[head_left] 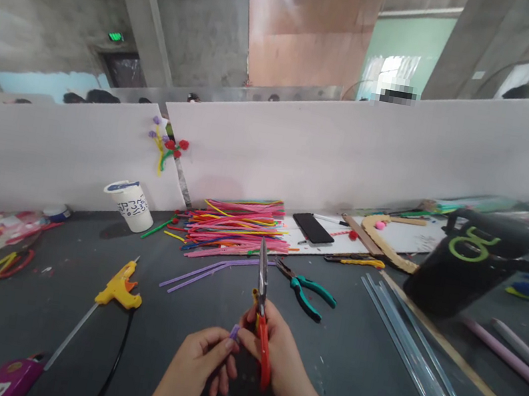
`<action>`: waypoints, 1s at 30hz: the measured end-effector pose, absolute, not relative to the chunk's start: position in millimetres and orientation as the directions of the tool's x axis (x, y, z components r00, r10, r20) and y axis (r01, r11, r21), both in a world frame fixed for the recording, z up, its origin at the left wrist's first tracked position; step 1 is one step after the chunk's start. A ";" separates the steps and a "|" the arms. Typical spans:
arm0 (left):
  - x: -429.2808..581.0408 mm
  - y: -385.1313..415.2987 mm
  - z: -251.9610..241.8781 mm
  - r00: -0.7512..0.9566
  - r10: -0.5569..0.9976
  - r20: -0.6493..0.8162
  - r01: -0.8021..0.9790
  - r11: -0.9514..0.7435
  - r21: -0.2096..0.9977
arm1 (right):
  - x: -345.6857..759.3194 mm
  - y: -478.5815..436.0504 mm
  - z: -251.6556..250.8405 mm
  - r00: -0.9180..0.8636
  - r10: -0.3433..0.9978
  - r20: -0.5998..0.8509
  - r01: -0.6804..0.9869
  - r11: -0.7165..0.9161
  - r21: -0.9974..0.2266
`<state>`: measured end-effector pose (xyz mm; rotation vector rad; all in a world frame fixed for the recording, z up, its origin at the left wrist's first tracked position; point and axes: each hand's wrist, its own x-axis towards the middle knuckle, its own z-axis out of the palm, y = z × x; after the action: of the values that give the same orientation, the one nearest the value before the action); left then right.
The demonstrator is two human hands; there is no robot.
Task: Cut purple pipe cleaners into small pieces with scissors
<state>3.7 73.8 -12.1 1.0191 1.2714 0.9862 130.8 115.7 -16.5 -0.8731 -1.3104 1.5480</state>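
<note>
My left hand (201,358) pinches a small purple piece of pipe cleaner (234,333) between thumb and fingers. My right hand (274,355) grips red-handled scissors (260,305), whose closed blades point up and away from me. The two hands meet low in the middle of the view over the dark grey table (356,375). Two long purple pipe cleaners (212,270) lie just beyond the scissor tips.
A heap of coloured pipe cleaners (239,227), green-handled pliers (307,291), a yellow glue gun (120,289), a white cup (130,204), a black phone (313,228), clear glue sticks (419,366) and a black bag (476,267) lie around. White partition boards (353,152) close the far side.
</note>
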 end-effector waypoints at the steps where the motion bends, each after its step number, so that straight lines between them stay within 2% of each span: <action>1: 4.0 74.4 -12.6 0.053 0.962 -0.268 -0.007 0.269 0.963 | 130.7 115.5 -18.1 -0.337 0.941 0.038 -0.181 -0.025 -0.983; 8: 3.3 79.3 -12.3 0.081 0.954 -0.289 0.074 0.283 0.956 | 129.9 117.0 -22.2 -0.313 0.949 0.044 -0.127 0.004 -0.992; 14: -0.2 89.2 -13.8 0.053 0.948 -0.315 0.038 0.313 0.949 | 127.8 124.0 -26.7 -0.244 0.970 -0.002 -0.052 -0.015 -0.999; 21: 1.3 106.8 -11.9 -0.029 0.955 -0.294 0.007 0.294 0.956 | 133.3 143.1 -29.3 -0.201 0.979 0.031 0.028 0.038 -0.999; 23: -0.7 111.4 -9.8 -0.058 0.959 -0.276 -0.014 0.276 0.961 | 144.4 147.5 -19.6 -0.246 0.969 0.033 0.106 0.061 -0.993; 25: -3.8 114.7 -8.0 -0.077 0.965 -0.252 -0.039 0.250 0.967 | 159.4 148.5 -7.1 -0.370 0.928 -0.049 0.316 0.076 -0.946; 28: -6.8 116.8 -6.8 -0.107 0.970 -0.217 -0.071 0.210 0.975 | 181.9 143.4 10.0 -0.438 0.876 -0.204 0.587 0.107 -0.802; 30: -6.4 117.1 -6.5 -0.143 0.967 -0.211 -0.087 0.200 0.976 | 192.6 137.7 17.0 -0.446 0.845 -0.294 0.708 0.132 -0.694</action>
<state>-6.4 117.1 -6.5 0.9271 1.3557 1.1942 192.6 137.7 17.0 -1.5494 -2.2298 1.2087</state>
